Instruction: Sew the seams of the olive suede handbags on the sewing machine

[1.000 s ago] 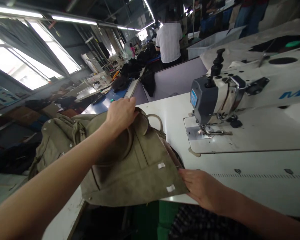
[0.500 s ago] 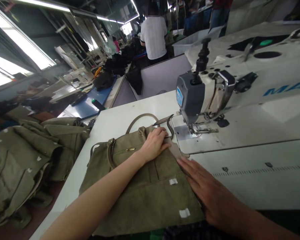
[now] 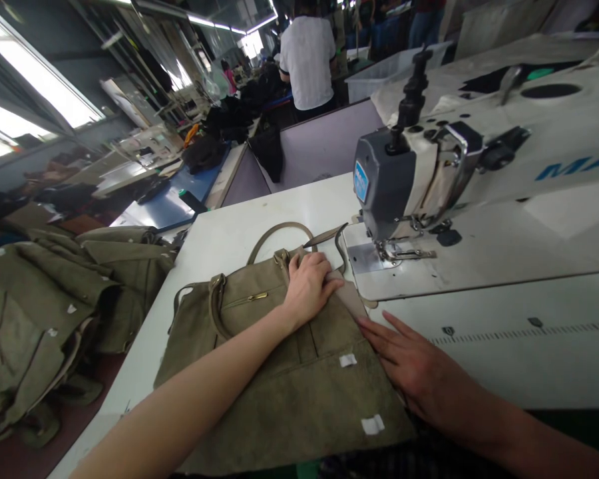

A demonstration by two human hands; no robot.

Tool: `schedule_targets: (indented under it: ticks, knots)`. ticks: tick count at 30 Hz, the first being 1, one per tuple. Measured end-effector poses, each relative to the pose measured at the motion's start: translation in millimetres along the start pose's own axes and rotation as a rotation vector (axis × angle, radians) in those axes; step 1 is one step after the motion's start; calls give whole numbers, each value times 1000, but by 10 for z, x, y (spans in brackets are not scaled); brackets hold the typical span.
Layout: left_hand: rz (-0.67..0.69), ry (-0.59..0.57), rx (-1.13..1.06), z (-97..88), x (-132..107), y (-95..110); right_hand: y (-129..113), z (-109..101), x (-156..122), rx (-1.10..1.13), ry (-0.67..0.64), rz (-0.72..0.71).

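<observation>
"So, how are the hands placed on the olive bag point(image 3: 314, 392)?"

"The left hand point(image 3: 307, 286) is laid over its upper right corner, fingers curled and thumb held out; whether any cloth is pinched beneath cannot be told. The right hand point(image 3: 409, 362) is spread along the side edge, back upward, with one finger raised apart from the rest."

"And what has just been changed?"

"A second ago the bag was held up at a tilt; now it is laid flat on the bench point(image 3: 324, 199). Over the last half second little has been shifted, except that the right fingers have been opened wider. By this, it may be judged, the side edge has been steadied for handling."

"What is found around it?"

"A pale strip point(image 3: 347, 296) is exposed between the hands. One handle point(image 3: 285, 225) is stretched out above the bag. Just beyond, the sewing machine point(image 3: 387, 179) is stood, and the bag's body is kept apart from its presser foot point(image 3: 397, 256)."

"And farther out?"

"To the left, more olive bags point(image 3: 34, 306) are heaped. Ahead, a person in a white shirt point(image 3: 307, 63) is seen near a plastic bin point(image 3: 372, 85)."
</observation>
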State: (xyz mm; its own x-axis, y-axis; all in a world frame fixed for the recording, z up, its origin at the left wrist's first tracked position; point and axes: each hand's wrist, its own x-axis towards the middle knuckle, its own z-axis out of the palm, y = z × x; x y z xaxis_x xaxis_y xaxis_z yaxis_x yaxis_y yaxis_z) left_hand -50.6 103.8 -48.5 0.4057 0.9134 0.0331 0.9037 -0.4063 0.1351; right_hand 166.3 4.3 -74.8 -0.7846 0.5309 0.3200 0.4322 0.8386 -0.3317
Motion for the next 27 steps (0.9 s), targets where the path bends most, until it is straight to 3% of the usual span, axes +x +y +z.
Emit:
schedule_targets:
  ticks: [3, 8, 11, 13, 19, 27]
  knots:
    - [82, 80, -36, 81, 82, -14, 140, -63, 53, 24, 6, -21]
    - [180, 54, -19, 62, 852, -100, 561, -176, 250, -96, 24, 56]
    - [204, 7, -37, 31, 1184, -30, 663, -207, 240, -121, 79, 69]
    - [206, -21, -45, 24, 1204, 73, 627, -214, 143, -90, 89, 60]
    - [112, -14, -66, 100, 865, 329, 461, -206, -195, -71, 64, 72]
    - [94, -3, -91, 147, 949, 287, 484, -224, -144, -96, 35, 127]
